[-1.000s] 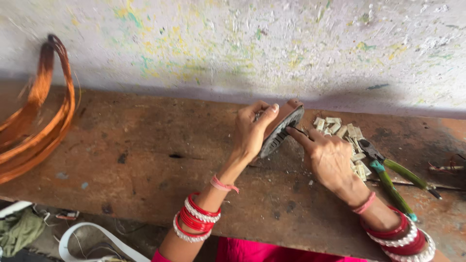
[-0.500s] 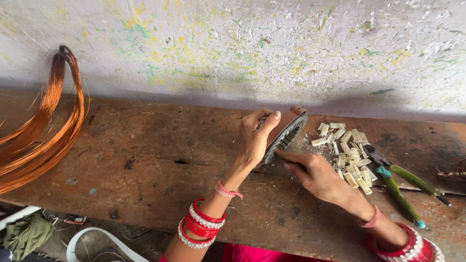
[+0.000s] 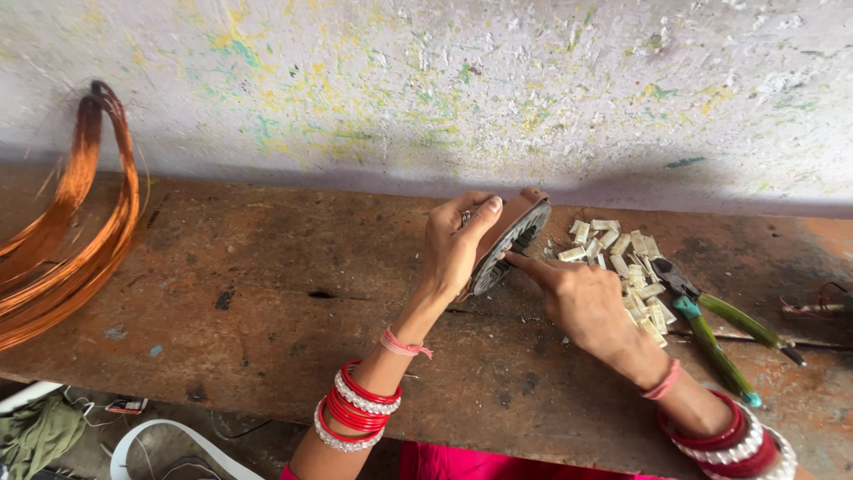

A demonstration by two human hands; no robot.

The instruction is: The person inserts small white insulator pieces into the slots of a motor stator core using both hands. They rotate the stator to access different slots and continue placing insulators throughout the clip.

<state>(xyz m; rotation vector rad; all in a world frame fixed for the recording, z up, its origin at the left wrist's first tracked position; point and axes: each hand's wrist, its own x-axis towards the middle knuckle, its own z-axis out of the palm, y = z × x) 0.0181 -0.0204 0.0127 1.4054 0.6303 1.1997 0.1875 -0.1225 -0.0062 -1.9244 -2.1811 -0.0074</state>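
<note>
My left hand point(image 3: 455, 245) grips a round slotted metal ring point(image 3: 510, 236), brown on the outside, and holds it tilted on edge over the worn wooden bench point(image 3: 267, 302). The forefinger of my right hand point(image 3: 579, 298) pokes into the ring's inner slots; whether it pinches a small piece I cannot see. Just right of the ring lies a heap of small pale slips point(image 3: 622, 258). Both wrists wear red and white bangles.
Green-handled pliers point(image 3: 711, 329) lie on the bench right of the slips. A thick bundle of copper wire point(image 3: 62, 240) hangs at the far left. A paint-flecked wall point(image 3: 444, 89) rises behind the bench. A white plastic chair point(image 3: 178, 449) and green cloth point(image 3: 35, 431) sit below.
The view has drifted slightly. My right hand has moved from the ring's top edge down to its inner slots. My left hand keeps the ring on edge.
</note>
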